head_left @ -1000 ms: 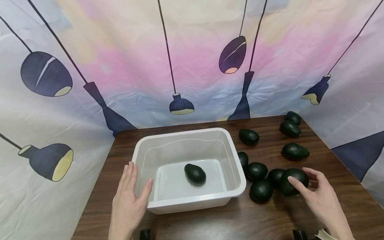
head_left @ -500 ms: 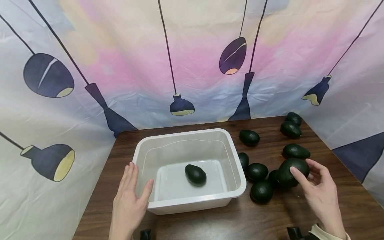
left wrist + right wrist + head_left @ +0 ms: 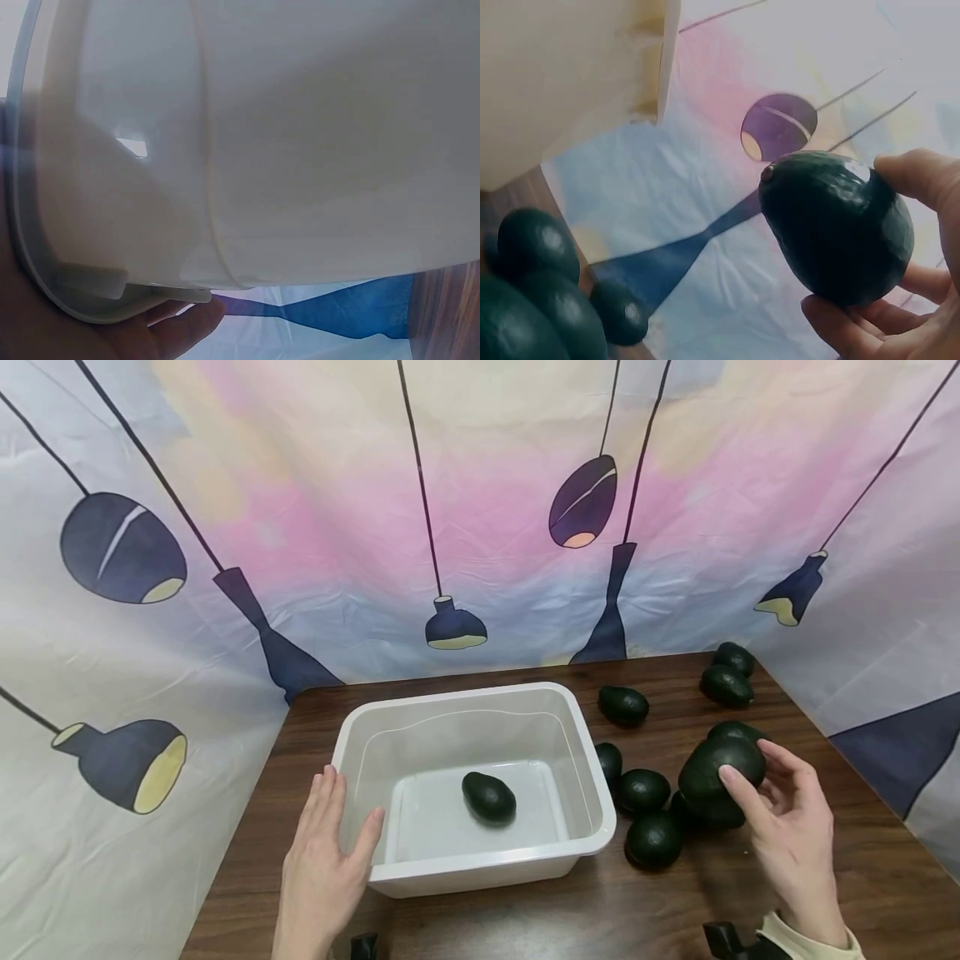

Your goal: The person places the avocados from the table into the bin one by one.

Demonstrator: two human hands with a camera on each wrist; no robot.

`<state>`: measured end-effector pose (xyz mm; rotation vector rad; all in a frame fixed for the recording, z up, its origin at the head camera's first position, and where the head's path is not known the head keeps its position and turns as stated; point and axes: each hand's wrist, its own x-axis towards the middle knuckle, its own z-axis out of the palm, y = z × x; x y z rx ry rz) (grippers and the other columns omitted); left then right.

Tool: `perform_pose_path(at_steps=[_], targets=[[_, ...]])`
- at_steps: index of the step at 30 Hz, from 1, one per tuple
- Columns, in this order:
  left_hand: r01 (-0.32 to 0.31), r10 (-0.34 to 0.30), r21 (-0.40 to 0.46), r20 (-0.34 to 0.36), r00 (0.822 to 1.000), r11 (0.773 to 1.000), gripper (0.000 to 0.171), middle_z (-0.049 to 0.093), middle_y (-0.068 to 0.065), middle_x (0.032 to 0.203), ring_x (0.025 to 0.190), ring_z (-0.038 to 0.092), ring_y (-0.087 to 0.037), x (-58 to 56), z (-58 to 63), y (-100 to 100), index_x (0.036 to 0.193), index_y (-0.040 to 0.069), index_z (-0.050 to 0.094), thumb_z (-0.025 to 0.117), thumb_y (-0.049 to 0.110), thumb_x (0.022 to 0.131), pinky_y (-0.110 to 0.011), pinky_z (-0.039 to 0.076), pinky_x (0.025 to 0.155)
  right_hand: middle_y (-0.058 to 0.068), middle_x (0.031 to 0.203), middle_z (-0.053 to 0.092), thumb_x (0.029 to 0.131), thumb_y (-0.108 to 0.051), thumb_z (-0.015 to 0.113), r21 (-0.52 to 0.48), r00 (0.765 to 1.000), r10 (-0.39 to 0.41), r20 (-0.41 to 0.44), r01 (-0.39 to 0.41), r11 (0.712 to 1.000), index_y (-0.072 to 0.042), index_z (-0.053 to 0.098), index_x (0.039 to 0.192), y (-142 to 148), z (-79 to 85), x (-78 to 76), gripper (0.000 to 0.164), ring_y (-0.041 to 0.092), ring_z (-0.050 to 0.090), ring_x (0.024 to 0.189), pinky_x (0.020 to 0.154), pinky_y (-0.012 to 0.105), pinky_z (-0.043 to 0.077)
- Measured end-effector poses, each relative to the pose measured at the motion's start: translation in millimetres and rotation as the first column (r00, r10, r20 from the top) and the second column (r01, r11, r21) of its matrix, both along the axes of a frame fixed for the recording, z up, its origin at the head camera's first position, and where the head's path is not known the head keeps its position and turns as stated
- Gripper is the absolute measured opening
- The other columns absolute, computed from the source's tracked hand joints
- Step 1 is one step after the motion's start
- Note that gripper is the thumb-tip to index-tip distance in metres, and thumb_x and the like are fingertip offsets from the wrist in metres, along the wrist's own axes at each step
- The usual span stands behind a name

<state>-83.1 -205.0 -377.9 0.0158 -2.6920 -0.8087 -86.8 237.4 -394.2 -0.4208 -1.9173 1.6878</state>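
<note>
A dark green avocado is held by my right hand, thumb on its near side and fingers on its far side. It is raised over other avocados, and in the right wrist view the held avocado shows whole. My left hand rests with straight fingers at the left rim of a white plastic bin, its thumb over the inner side. One avocado lies on the bin floor. From the left wrist, the bin's outer wall fills most of the view, with a few fingers past the rim.
Several avocados cluster right of the bin, among them a front avocado and another avocado. Farther back lie a lone avocado and a pair by an avocado. The wooden table meets a printed cloth behind.
My right hand has lifted the avocado and moved it slightly up and left, now partly covering the avocado behind. My left hand and the bin have stayed put.
</note>
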Motion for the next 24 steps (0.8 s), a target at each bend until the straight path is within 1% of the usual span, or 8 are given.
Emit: perform_pose_path(at_steps=[3, 7, 12, 15, 19, 23, 24], targets=[[0.001, -0.001, -0.001, -0.002, 1.000, 1.000, 0.073, 0.027, -0.014, 0.156, 0.146, 0.021, -0.030, 0.2, 0.2, -0.3, 0.144, -0.007, 0.038, 0.060, 0.042, 0.095, -0.056, 0.026, 0.111, 0.007, 0.120, 0.054, 0.082, 0.010, 0.070, -0.050, 0.993, 0.051, -0.102, -0.057, 0.997, -0.006, 0.055, 0.134, -6.3, 4.9, -1.6, 0.056, 0.014, 0.057, 0.102, 0.079, 0.011, 0.048], [0.004, -0.004, 0.004, -0.003, 1.000, 1.000, 0.072, 0.028, -0.014, 0.156, 0.146, 0.021, -0.030, 0.2, 0.7, -0.2, 0.144, -0.008, 0.038, 0.060, 0.041, 0.095, -0.057, 0.026, 0.111, 0.011, 0.121, 0.052, 0.082, 0.014, 0.067, -0.069, 0.976, 0.115, -0.187, -0.130, 0.989, -0.002, 0.053, 0.134, -13.0, 11.1, -2.4, 0.056, 0.017, 0.056, 0.099, 0.078, 0.012, 0.049], [0.005, -0.005, 0.004, -0.006, 1.000, 1.000, 0.072, 0.028, -0.015, 0.156, 0.146, 0.021, -0.030, 0.5, 0.5, -0.3, 0.144, -0.008, 0.039, 0.061, 0.040, 0.095, -0.056, 0.026, 0.111, 0.015, 0.123, 0.049, 0.082, 0.018, 0.064, -0.050, 0.953, 0.185, -0.240, -0.202, 0.978, 0.001, 0.051, 0.135, -21.7, 18.3, -4.4, 0.057, 0.019, 0.056, 0.096, 0.077, 0.014, 0.051], [0.002, -0.002, 0.002, -0.009, 1.000, 1.000, 0.072, 0.028, -0.015, 0.156, 0.146, 0.021, -0.030, 0.9, 0.3, -0.7, 0.144, -0.008, 0.039, 0.060, 0.041, 0.095, -0.055, 0.025, 0.111, 0.016, 0.123, 0.049, 0.082, 0.018, 0.064, -0.028, 0.937, 0.229, -0.264, -0.245, 0.969, 0.002, 0.050, 0.136, -27.9, 21.9, -5.4, 0.058, 0.018, 0.056, 0.093, 0.074, 0.015, 0.051], [0.002, -0.002, 0.004, -0.007, 1.000, 1.000, 0.073, 0.028, -0.015, 0.156, 0.146, 0.020, -0.028, 1.3, 0.6, -0.8, 0.144, -0.007, 0.038, 0.059, 0.042, 0.096, -0.054, 0.025, 0.112, 0.017, 0.122, 0.049, 0.082, 0.020, 0.063, -0.004, 0.904, 0.293, -0.311, -0.309, 0.951, 0.004, 0.048, 0.136, -36.2, 25.0, -6.3, 0.059, 0.016, 0.057, 0.089, 0.072, 0.016, 0.052], [0.006, -0.006, 0.008, -0.006, 1.000, 1.000, 0.072, 0.029, -0.016, 0.156, 0.146, 0.020, -0.028, 1.3, 0.7, -0.4, 0.144, -0.007, 0.038, 0.059, 0.042, 0.096, -0.054, 0.025, 0.112, 0.019, 0.122, 0.049, 0.080, 0.024, 0.061, 0.013, 0.871, 0.350, -0.343, -0.369, 0.929, 0.007, 0.045, 0.137, -43.9, 28.0, -6.6, 0.062, 0.016, 0.060, 0.091, 0.074, 0.017, 0.053], [0.007, -0.007, 0.009, -0.006, 1.000, 1.000, 0.072, 0.029, -0.017, 0.155, 0.146, 0.020, -0.028, 1.4, 0.7, -0.3, 0.144, -0.007, 0.038, 0.059, 0.042, 0.096, -0.054, 0.025, 0.112, 0.019, 0.122, 0.049, 0.080, 0.024, 0.062, 0.018, 0.869, 0.360, -0.338, -0.377, 0.926, 0.006, 0.045, 0.138, -45.9, 29.1, -6.5, 0.063, 0.017, 0.061, 0.092, 0.074, 0.018, 0.053]])
